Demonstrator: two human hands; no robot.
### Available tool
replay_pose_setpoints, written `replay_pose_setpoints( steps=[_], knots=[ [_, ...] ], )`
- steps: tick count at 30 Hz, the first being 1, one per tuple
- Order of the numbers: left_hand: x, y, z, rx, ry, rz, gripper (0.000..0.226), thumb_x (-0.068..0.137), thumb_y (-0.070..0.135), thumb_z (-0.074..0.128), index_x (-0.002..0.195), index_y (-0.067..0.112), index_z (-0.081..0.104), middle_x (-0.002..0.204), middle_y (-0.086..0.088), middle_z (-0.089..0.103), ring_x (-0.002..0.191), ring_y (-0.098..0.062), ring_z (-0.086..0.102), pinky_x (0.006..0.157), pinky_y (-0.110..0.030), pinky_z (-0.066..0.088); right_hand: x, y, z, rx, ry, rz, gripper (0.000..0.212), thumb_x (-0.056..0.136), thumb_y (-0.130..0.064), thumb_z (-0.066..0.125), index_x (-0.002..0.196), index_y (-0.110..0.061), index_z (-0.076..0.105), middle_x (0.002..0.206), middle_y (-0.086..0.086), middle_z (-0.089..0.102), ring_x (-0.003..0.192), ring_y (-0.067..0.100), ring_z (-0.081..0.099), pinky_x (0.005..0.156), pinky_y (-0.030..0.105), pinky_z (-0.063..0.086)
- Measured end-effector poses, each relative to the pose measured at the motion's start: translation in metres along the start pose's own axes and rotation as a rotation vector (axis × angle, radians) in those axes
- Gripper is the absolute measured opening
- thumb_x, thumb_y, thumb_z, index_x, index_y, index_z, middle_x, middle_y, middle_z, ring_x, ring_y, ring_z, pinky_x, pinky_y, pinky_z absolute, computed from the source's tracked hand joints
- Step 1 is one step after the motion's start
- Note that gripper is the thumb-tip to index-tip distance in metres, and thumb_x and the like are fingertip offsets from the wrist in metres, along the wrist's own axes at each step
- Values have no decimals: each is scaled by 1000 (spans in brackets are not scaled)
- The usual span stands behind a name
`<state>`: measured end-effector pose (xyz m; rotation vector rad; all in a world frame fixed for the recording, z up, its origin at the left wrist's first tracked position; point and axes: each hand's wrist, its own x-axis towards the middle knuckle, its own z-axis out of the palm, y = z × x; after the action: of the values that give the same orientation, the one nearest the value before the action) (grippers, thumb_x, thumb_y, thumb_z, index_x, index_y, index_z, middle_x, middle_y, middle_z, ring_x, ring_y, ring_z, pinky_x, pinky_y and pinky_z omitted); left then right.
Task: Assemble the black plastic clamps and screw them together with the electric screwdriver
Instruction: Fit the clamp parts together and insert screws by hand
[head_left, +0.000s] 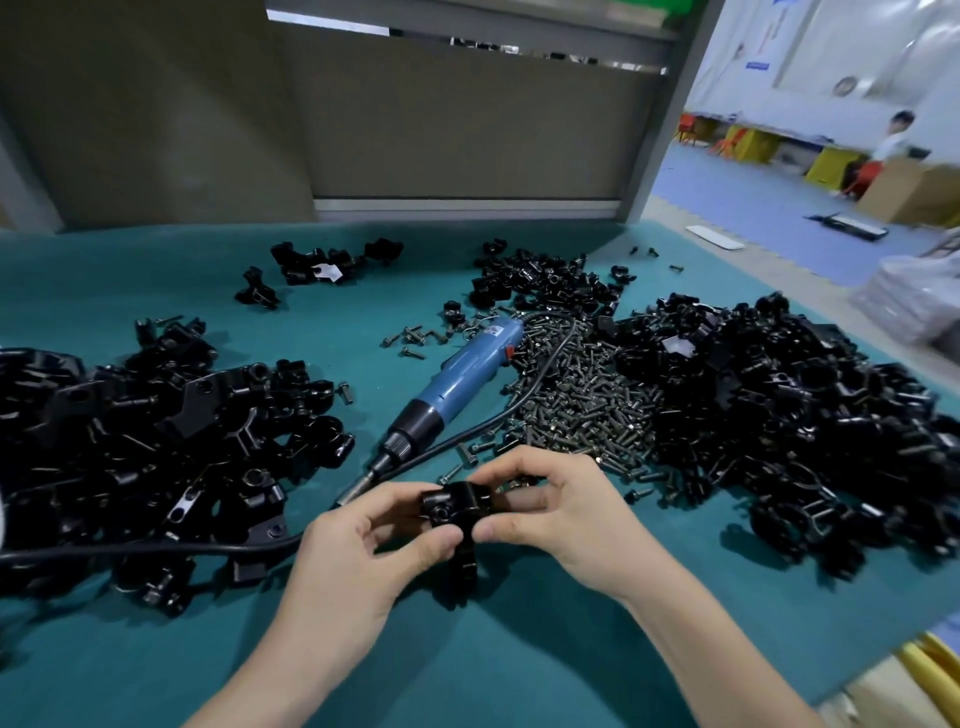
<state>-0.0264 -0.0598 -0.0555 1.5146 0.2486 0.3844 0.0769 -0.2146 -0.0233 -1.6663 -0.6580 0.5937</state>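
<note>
A black plastic clamp is held just above the teal table between both hands. My left hand pinches its left side with thumb and fingers. My right hand grips its right side, fingers curled over the top. A round screw hole on the clamp faces me. The blue electric screwdriver lies on the table behind my hands, tip pointing toward my left hand, with its black cable looping back over the screws.
A heap of black clamp parts fills the left side. A larger black heap lies at the right, a pile of dark screws beside it. Smaller part groups sit farther back. A grey partition stands behind the table.
</note>
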Motion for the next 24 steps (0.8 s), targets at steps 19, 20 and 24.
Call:
replay_pose_setpoints(
  steps=[19, 20, 24],
  knots=[
    [0, 3, -5, 131, 90, 98, 32, 64, 16, 81, 86, 39, 75, 83, 8, 75, 70, -6, 71, 66, -11, 52, 91, 1, -125, -1172, 186, 11, 31, 89, 9, 51, 109, -11, 63, 99, 3, 71, 96, 21, 64, 86, 27, 49],
    [0, 3, -5, 121, 85, 100, 31, 62, 21, 79, 87, 39, 74, 84, 8, 75, 71, -6, 71, 66, -11, 52, 93, 2, -127, -1186, 175, -10, 31, 88, 8, 52, 110, -12, 61, 97, 2, 70, 94, 20, 64, 85, 28, 49],
    [-1, 2, -4, 102, 70, 94, 30, 59, 29, 77, 87, 40, 74, 86, 8, 75, 70, -8, 72, 66, -12, 52, 102, -1, -131, -1293, 63, -63, 27, 88, 0, 58, 111, -14, 58, 92, -2, 69, 81, 16, 62, 80, 32, 51]
  ],
)
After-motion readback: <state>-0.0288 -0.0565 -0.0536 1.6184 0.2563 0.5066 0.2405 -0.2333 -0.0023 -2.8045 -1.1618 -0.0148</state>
